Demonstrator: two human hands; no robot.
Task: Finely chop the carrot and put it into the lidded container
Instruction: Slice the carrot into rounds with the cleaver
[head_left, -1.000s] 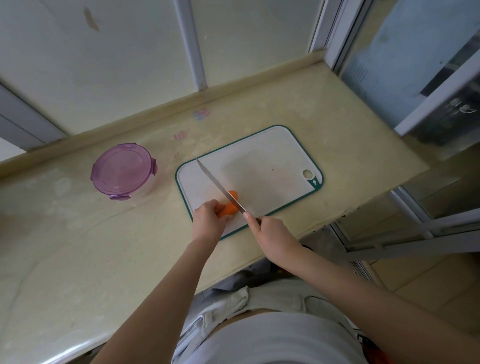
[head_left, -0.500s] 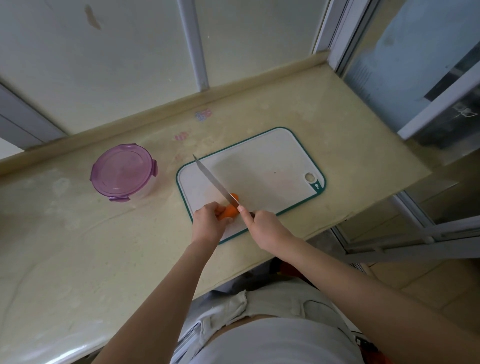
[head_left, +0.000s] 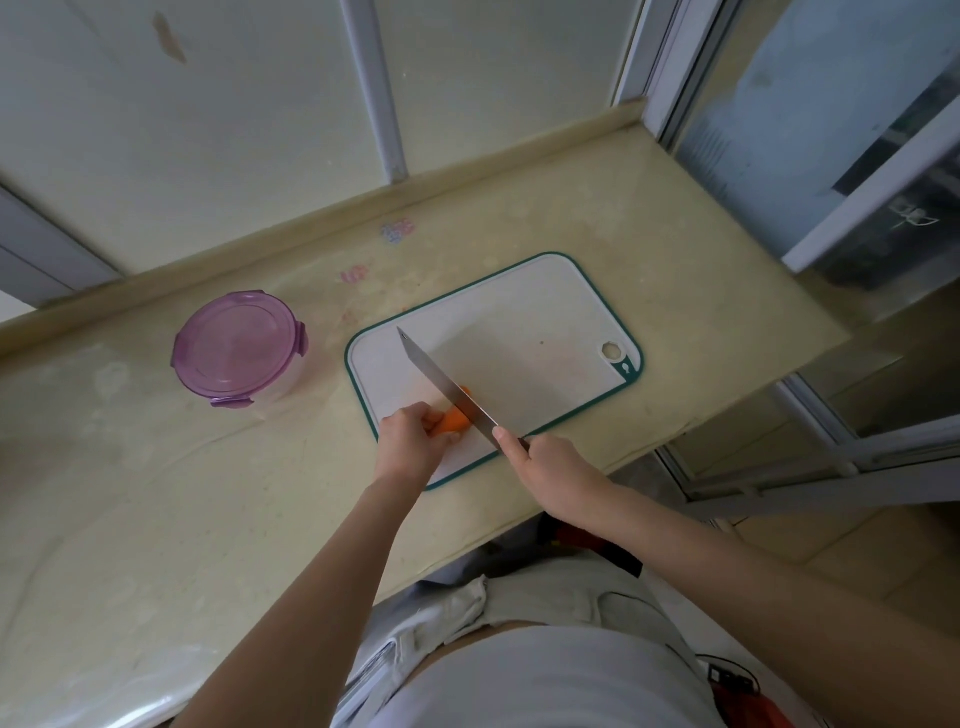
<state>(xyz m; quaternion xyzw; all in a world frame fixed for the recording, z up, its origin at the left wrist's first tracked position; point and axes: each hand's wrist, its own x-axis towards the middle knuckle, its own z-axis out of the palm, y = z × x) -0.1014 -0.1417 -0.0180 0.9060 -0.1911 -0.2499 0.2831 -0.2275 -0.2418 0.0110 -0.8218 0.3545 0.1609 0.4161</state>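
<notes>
An orange carrot piece (head_left: 453, 420) lies near the front left of the white cutting board (head_left: 530, 332) with a green rim. My left hand (head_left: 410, 441) grips the carrot's near end and covers part of it. My right hand (head_left: 550, 462) holds the knife (head_left: 447, 387) by its handle, forefinger stretched along the spine. The blade lies across the carrot, its tip pointing away to the left. A round container with a purple clip lid (head_left: 236, 347) stands shut on the counter, left of the board.
The beige counter (head_left: 156, 493) ends at a wall with frosted panes behind, and its right edge drops off next to a sliding window frame (head_left: 857, 218). My body is close against the front edge.
The knife and my right hand have shifted slightly along the carrot; the blade still crosses it. My left hand keeps its hold on the carrot.
</notes>
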